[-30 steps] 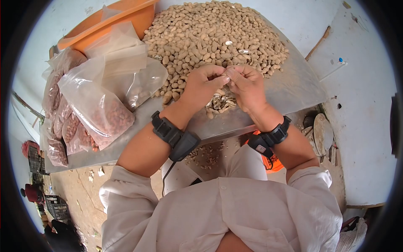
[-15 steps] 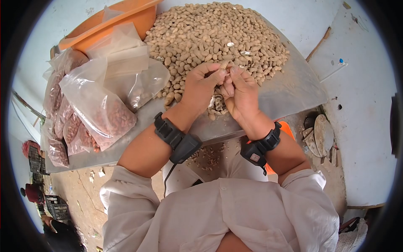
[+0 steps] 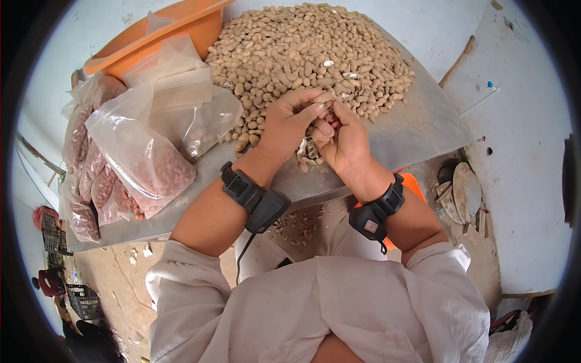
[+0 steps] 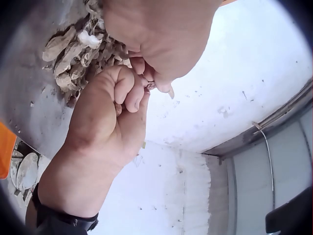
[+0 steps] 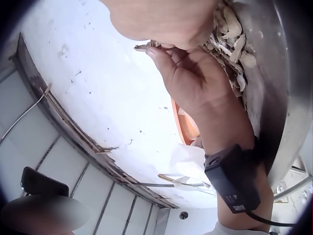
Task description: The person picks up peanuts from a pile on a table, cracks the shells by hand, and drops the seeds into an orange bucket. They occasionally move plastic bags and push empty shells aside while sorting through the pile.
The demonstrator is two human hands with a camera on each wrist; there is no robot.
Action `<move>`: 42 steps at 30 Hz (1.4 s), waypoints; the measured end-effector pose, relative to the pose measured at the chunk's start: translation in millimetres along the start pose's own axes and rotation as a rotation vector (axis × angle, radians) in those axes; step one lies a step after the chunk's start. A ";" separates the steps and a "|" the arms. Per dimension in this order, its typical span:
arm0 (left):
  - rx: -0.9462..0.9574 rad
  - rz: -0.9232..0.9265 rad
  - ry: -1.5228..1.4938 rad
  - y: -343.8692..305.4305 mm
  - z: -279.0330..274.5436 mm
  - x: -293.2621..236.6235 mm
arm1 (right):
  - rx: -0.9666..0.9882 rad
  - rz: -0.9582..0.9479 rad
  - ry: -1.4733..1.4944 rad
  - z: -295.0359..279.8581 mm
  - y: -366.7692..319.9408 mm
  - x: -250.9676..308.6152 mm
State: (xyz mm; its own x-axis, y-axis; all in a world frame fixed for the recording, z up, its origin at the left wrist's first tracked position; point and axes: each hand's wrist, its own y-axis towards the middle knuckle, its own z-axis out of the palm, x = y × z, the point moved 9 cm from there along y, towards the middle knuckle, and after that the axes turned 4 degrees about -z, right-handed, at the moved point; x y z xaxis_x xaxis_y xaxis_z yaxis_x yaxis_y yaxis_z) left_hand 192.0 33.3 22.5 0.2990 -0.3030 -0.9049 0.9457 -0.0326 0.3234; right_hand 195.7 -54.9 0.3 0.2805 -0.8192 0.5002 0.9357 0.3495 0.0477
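Observation:
Both hands meet over the near edge of a heap of unshelled peanuts (image 3: pixel 315 48). My left hand (image 3: pixel 283 126) pinches a split peanut shell (image 3: pixel 325 97) between thumb and fingers. In the right wrist view, this shell (image 5: pixel 142 47) sticks out past the left thumb tip. Just right of it, my right hand (image 3: pixel 348 145) has its fingers curled around red peanut kernels (image 3: pixel 332 121). The left wrist view shows a kernel (image 4: pixel 119 108) tucked in the right hand's curled fingers. Beneath the hands lies a small pile of empty shells (image 3: pixel 308 154), partly hidden by them.
Plastic bags of red kernels (image 3: pixel 157 169) lie on the left of the metal table (image 3: pixel 430 130). An orange basin (image 3: pixel 181 36) stands behind them. Under the table's front edge, an orange container (image 3: pixel 411 184) shows beside the person's leg. A white wall (image 3: pixel 526 181) rises on the right.
The fingertips were together around a peanut; now its shell is split in the left hand and red kernels show in the right. The right hand has shifted slightly left.

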 end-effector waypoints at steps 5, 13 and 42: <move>-0.010 0.027 0.156 -0.5 1.2 -7.4 | -0.036 0.035 0.018 -6.0 3.1 -3.2; -0.006 -0.002 0.086 -2.2 3.3 -9.5 | -0.004 0.017 -0.113 -6.0 3.0 4.1; 0.189 0.033 0.646 -5.8 10.5 -7.5 | -0.119 -0.072 0.305 -11.1 -9.2 38.3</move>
State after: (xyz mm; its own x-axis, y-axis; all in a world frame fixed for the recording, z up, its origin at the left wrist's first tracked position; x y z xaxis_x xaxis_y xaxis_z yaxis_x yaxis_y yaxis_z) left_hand 182.9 25.8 30.3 0.3991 0.3220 -0.8585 0.9138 -0.2171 0.3433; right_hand 200.2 -94.5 9.4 0.2473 -0.9444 0.2167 0.9688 0.2453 -0.0367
